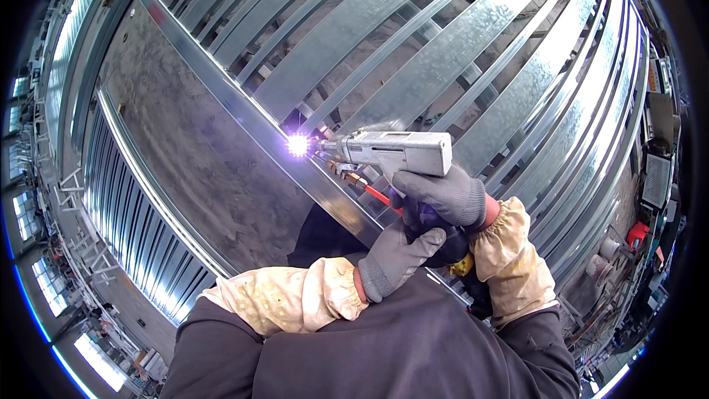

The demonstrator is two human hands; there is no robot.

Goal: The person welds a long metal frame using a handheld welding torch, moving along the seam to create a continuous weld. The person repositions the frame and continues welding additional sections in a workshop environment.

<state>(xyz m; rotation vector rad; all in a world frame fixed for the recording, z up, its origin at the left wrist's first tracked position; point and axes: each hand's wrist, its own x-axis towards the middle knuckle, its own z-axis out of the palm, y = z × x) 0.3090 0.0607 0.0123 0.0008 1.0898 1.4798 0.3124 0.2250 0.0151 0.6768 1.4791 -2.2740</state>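
A silver handheld welding gun [406, 149] points left, its tip at a glaring violet-white spot [298, 145] on a galvanized steel rail [255, 117]. My right hand [447, 193], in a grey knit glove, is closed round the gun's grip behind the body. Just below and to the left, my gloved left hand [397, 260] is closed on the black cable sleeve [442, 245] hanging from the gun; part of its fingers is hidden. Under the barrel runs a red tube [378, 195] with a brass-coloured fitting. The glare hides the exact point of contact.
Long galvanized slats [399, 96] lie side by side across the frame, with gaps between them. Left of the rail is bare grey floor [199, 155], then another stack of metal lengths [136, 214]. Tools and a red object [637, 234] crowd the right edge.
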